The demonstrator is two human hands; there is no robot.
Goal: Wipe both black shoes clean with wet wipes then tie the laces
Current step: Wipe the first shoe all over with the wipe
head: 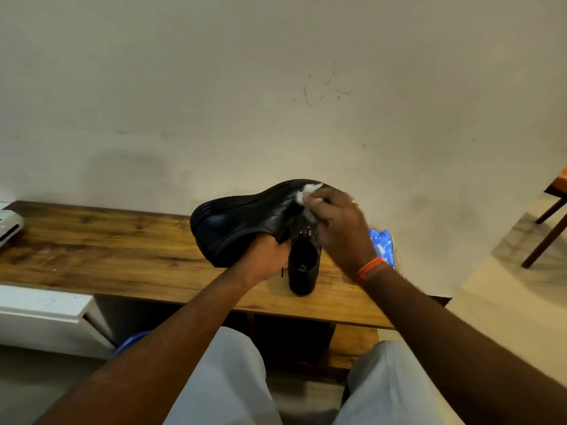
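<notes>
while left hand [265, 256] grips raised shoe [239, 222], right hand [340, 225] pinches wipe [308, 191]; bench edge [306, 311] below.

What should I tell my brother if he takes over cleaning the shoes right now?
Left hand grips the raised black shoe from below, sole turned up.
Right hand presses a white wet wipe on that shoe's side.
Second shoe stands on the wooden bench; blue wipes pack lies behind the right wrist.
Wiping of the first shoe is under way.
Left: finish it, wipe the second, tie the laces.
</notes>
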